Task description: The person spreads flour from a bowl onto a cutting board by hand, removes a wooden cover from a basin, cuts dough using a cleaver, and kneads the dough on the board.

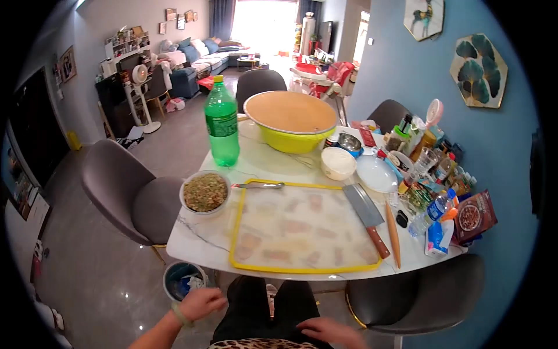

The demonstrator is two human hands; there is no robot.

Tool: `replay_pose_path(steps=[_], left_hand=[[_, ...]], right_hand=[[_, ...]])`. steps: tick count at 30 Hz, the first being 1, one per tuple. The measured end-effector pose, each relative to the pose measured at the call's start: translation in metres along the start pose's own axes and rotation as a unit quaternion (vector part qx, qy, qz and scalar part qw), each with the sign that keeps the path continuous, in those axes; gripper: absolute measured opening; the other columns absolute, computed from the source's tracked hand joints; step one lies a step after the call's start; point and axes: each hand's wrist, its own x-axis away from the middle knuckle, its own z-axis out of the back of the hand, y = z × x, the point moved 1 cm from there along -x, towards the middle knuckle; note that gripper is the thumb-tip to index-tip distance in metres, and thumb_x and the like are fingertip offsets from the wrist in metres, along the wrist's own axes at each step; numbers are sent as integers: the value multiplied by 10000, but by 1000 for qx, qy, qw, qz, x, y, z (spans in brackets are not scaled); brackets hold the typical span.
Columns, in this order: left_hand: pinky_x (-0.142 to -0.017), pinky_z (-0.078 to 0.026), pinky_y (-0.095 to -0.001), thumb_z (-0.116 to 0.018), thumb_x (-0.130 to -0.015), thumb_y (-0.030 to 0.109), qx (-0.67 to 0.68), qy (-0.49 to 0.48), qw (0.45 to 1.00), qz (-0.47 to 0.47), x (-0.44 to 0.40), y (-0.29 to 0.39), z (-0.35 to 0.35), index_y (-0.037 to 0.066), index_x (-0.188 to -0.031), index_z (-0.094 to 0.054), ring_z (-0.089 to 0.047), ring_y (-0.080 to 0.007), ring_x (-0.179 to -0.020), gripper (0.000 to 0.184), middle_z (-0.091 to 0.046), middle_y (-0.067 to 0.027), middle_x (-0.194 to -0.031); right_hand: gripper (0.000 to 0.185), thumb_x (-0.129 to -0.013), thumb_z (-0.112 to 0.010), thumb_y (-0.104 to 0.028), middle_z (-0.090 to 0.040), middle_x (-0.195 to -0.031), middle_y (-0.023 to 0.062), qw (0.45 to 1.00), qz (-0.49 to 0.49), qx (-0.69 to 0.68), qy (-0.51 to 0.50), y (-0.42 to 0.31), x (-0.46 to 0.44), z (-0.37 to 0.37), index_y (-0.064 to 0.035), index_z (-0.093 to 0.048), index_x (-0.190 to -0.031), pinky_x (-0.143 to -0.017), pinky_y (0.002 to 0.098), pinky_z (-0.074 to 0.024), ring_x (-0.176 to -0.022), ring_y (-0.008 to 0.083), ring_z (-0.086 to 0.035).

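My left hand, with a band at its wrist, hangs in front of the table with its fingers loosely curled and nothing showing in them. Low at my lap is my right hand, fingers stretched out and holding nothing. Before me on the table lies a yellow-edged cutting board dusted with pale flour. A cleaver rests across its right edge beside a wooden rolling pin. At the board's back left, a small knife lies beside a bowl of chopped filling.
A large yellow basin with a tan round cover and a green bottle stand behind the board. A white bowl, a plate and crowded bottles fill the right side. A bin sits on the floor left of my legs.
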Motion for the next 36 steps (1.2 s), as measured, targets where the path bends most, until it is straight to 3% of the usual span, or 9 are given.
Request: replay_pose_path(steps=[2, 5, 9, 13, 15, 20, 24, 26, 36], left_hand=[[-587, -464, -289, -572, -845, 222, -3, 52, 998, -38, -17, 18, 9, 31, -784, -621, -597, -198, -623, 206, -632, -73, -688], [-559, -453, -231, -567, -850, 99, 199, 153, 966, -57, -37, 31, 10, -31, -754, -605, -570, -85, -606, 166, -610, -50, -653], [-558, -467, -228, -531, -844, 49, 344, 197, 917, -33, -54, 22, -3, -30, -735, -577, -579, -109, -604, 142, -603, -72, -661], [-528, -463, -233, -518, -835, 19, 328, 285, 898, -72, -68, 11, -1, -15, -723, -543, -565, -116, -553, 120, -582, -67, -639], [-481, -423, -230, -528, -830, 28, 279, 340, 895, -78, -75, -3, 4, -4, -706, -514, -519, -101, -507, 129, -545, -45, -596], [-439, -322, -244, -540, -829, 41, 193, 410, 888, -74, -93, -15, 16, 30, -652, -428, -387, -80, -459, 211, -413, -15, -525], [-458, -297, -264, -546, -814, 29, 158, 441, 874, -129, -100, -18, 20, 18, -632, -395, -344, -102, -484, 237, -366, -37, -533], [-466, -286, -283, -557, -782, 3, 82, 483, 856, -166, -105, -22, 22, 11, -616, -379, -336, -137, -488, 243, -335, -68, -542], [-440, -327, -293, -609, -762, 20, 117, 445, 878, -132, -97, -11, 24, 13, -622, -446, -384, -161, -446, 215, -406, -82, -516]], right_hand=[[313, -908, -496, -230, -599, -1088, 125, 1000, 1, -17, 0, -10, 4, 17, -59, -542, -1167, -845, 316, -450, -985, 231, -577], [294, -907, -502, -208, -617, -1054, 104, 999, 15, -21, 47, -27, 4, 47, -62, -549, -1157, -825, 300, -461, -948, 221, -594], [263, -901, -513, -171, -648, -967, 85, 989, 12, -70, 128, -45, 9, 84, -44, -564, -1126, -792, 263, -471, -894, 153, -614], [262, -890, -523, -192, -657, -903, 77, 979, 22, -57, 193, -47, -2, 112, -55, -578, -1106, -753, 273, -476, -826, 166, -626], [253, -881, -520, -203, -650, -872, 87, 976, 67, 33, 206, -51, -14, 126, -64, -587, -1082, -717, 291, -474, -789, 194, -624], [201, -863, -518, -192, -638, -830, 86, 970, 102, 51, 215, -73, -36, 139, -75, -595, -1007, -686, 317, -471, -761, 237, -613], [163, -874, -533, -166, -625, -797, 68, 974, 95, 68, 196, -81, -53, 142, -60, -599, -979, -664, 305, -477, -759, 189, -625], [147, -858, -542, -150, -633, -819, 74, 960, 109, 152, 208, -83, -68, 146, -59, -604, -956, -658, 305, -481, -760, 186, -630], [155, -846, -552, -185, -641, -795, 93, 965, 100, 119, 214, -80, -104, 159, -76, -617, -934, -639, 316, -477, -722, 229, -625]])
